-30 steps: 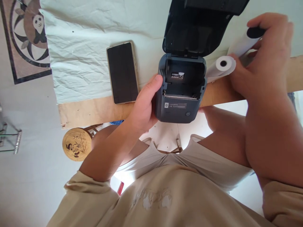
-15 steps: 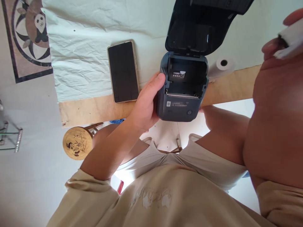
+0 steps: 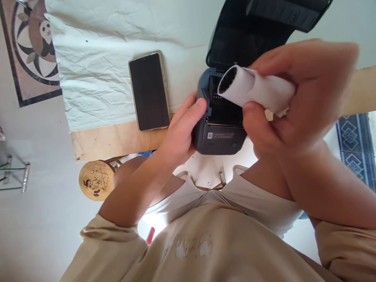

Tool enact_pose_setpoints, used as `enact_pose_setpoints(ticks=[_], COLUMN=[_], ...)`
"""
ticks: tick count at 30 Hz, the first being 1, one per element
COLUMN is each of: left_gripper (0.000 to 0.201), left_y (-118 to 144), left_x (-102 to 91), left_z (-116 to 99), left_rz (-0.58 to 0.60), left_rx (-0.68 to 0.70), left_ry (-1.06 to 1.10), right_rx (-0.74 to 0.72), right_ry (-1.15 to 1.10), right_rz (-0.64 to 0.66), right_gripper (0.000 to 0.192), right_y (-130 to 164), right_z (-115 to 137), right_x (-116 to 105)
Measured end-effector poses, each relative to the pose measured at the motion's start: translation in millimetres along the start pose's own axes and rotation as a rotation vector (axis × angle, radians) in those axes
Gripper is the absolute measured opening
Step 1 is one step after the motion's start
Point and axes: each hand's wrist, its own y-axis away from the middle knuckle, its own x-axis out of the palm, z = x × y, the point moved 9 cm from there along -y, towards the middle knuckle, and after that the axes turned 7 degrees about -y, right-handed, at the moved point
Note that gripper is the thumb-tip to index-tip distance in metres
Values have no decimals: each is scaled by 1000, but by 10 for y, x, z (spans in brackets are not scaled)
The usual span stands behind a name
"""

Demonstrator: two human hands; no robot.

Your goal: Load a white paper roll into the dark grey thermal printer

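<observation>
My left hand (image 3: 185, 129) is closed around the left side of a dark blue-grey portable label printer (image 3: 214, 145), held at the table's front edge. Its black lid (image 3: 258, 27) is flipped up, and the paper compartment shows. Above that compartment, on its right side, my right hand (image 3: 302, 90) pinches a thin white paper roll (image 3: 264, 88) between thumb and fingers. The roll is tilted, its hollow dark end turned toward the printer, with a loose paper edge on its outside. It covers part of the compartment; whether they touch I cannot tell.
A smartphone (image 3: 149, 92) with a dark screen lies on the pale cloth (image 3: 96, 78), left of the printer. The cloth stops short of the wooden table edge (image 3: 117, 141). A round wooden stool (image 3: 96, 180) stands on the floor below, at the left.
My right hand has come in from the far right with the paper roll, over the printer. Another white roll on the table is now hidden. The left hand keeps its hold.
</observation>
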Motion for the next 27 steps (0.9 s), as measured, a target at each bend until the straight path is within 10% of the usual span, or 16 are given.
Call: enact_pose_setpoints(ticks=[7, 16, 27], left_gripper=[29, 25, 26], left_y=[-6, 18, 32], left_x=[-84, -22, 4], left_z=[88, 42, -37], left_rz=[-32, -16, -15], left_rx=[-35, -26, 46], left_ry=[15, 12, 81], right_rx=[-301, -282, -470], right_ry=[288, 182, 135], right_rz=[-141, -113, -88], right_gripper=[25, 42, 9], right_y=[8, 16, 77], right_z=[268, 158, 384], right_x=[-44, -82, -31])
